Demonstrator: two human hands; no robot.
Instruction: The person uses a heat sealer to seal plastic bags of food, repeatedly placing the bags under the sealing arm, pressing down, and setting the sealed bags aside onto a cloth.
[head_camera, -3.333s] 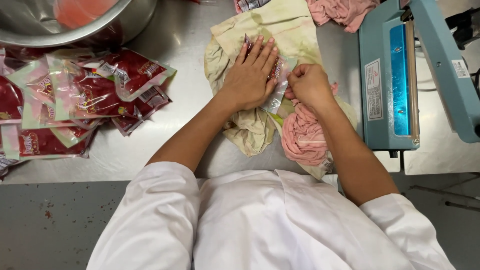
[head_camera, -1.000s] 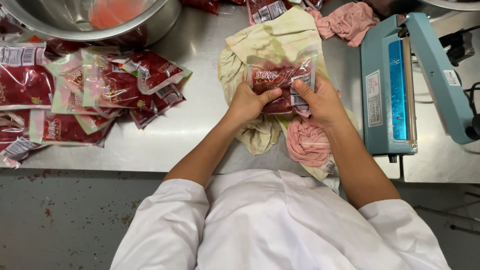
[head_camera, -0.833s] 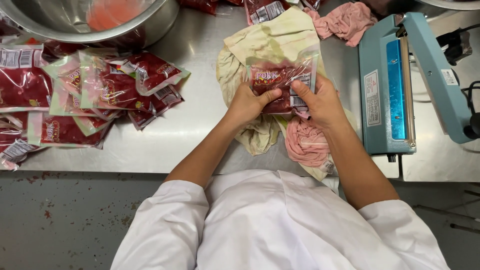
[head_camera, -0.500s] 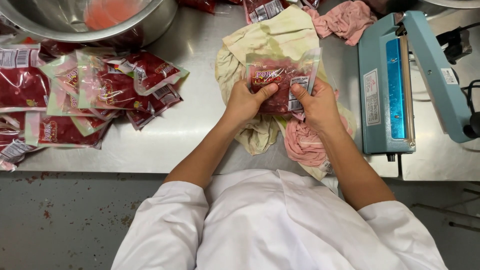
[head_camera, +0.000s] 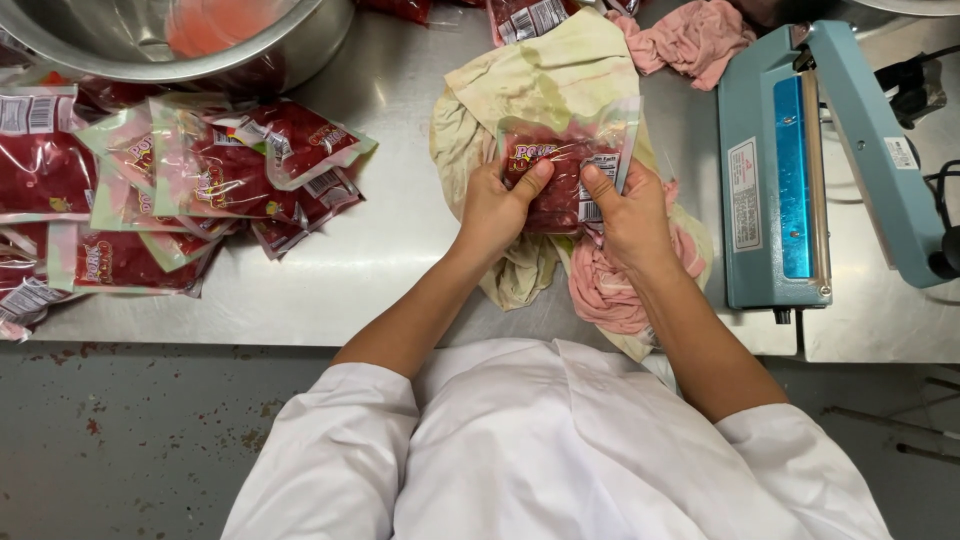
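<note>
Your left hand (head_camera: 497, 205) and right hand (head_camera: 630, 210) each have their grip clamped on the clear plastic pouch of red meat (head_camera: 562, 172), thumbs on its front, held just above the yellow-stained cloth (head_camera: 545, 80) on the steel bench (head_camera: 400, 230). Pink rag (head_camera: 605, 290) lies under your right wrist. Blue heat sealer (head_camera: 790, 170) sits just right of that hand. Pile of filled red pouches (head_camera: 190, 190) lies well to the left, near the steel bowl (head_camera: 150, 40).
</note>
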